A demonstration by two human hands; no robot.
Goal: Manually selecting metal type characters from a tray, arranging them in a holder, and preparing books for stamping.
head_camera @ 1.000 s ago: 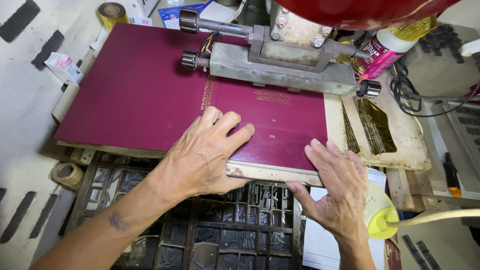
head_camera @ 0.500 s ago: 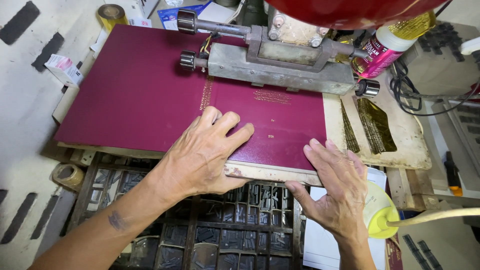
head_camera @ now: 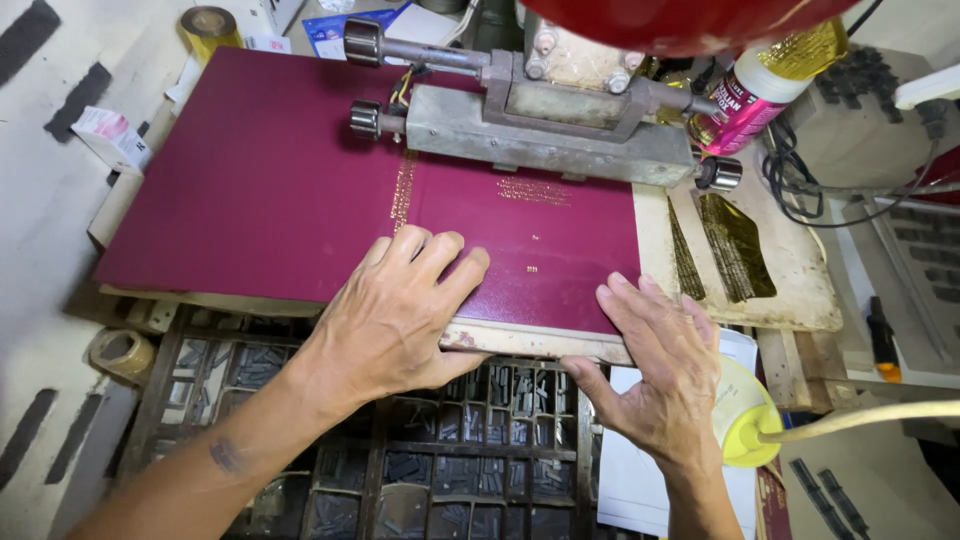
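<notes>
Two hands lie flat, fingers spread, gripping nothing. Nearest sits a dark wooden type tray [head_camera: 450,470] of small metal blocks. The left hand [head_camera: 400,315] presses palm-down on the maroon cloth-textured cover [head_camera: 260,190]; the right hand [head_camera: 665,370] rests at its near right corner. Farther off, a grey metal stamping head [head_camera: 545,135] sits over the cover's far edge, beside gold foil scraps [head_camera: 735,245].
</notes>
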